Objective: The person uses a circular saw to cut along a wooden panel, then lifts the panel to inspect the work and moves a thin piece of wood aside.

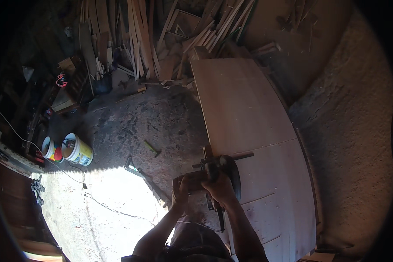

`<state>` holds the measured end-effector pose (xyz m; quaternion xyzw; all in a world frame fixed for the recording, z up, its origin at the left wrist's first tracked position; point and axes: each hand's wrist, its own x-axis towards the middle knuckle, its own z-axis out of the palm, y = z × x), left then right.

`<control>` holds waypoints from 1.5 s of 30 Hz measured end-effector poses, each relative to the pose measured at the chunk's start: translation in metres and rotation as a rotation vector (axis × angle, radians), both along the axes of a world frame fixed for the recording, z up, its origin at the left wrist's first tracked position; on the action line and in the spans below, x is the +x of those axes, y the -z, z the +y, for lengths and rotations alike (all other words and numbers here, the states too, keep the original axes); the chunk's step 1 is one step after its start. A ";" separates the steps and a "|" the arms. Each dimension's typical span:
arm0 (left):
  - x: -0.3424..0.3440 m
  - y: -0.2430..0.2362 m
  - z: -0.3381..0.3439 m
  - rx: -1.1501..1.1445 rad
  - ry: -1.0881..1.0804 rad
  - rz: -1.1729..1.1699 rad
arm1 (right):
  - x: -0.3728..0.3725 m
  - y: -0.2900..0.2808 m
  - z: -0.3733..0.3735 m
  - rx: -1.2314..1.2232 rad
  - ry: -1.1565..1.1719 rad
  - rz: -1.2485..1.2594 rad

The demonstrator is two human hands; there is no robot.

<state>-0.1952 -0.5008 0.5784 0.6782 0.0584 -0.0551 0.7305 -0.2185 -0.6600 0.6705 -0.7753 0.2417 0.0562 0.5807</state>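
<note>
We hold a dark, round-bodied power tool point(231, 171) at the left edge of a broad, pale brown wooden panel point(266, 109), with part of the tool over the wood and part beyond it. Our right hand point(220, 190) is wrapped around the tool from above. Our left hand point(180, 194), just beside it, is closed on the left end of a brown, block-like piece point(194, 176) that reaches across to the tool; we cannot tell whether the two are joined. A thin dark bar point(245, 156) juts from the tool to the right over the panel. The tool's underside is hidden from us, so we cannot tell how it meets the wood.

The panel stretches away from us on our right, its far end near a heap of long, narrow wooden offcuts point(139, 39). Straight lines mark its surface, one beyond the tool and others nearer to us.

To our left, on the dark, stained floor point(118, 118), lies a hammer with a lime-green handle point(150, 147). Farther left stand a white bucket with a yellow band point(84, 155) and, beside it, a smaller, multicoloured bucket point(56, 154). A dark cord point(113, 210) trails across the brightly sunlit patch of floor nearer to us.
</note>
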 end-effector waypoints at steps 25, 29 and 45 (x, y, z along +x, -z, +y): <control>0.238 0.021 -0.032 -0.111 0.031 0.070 | 0.239 0.003 -0.036 0.021 -0.024 0.065; 0.271 0.031 -0.040 0.058 0.003 -0.030 | 0.269 0.005 -0.042 0.050 -0.004 0.001; 0.393 0.028 -0.052 0.064 -0.008 0.013 | 0.395 0.006 -0.059 0.008 -0.042 0.022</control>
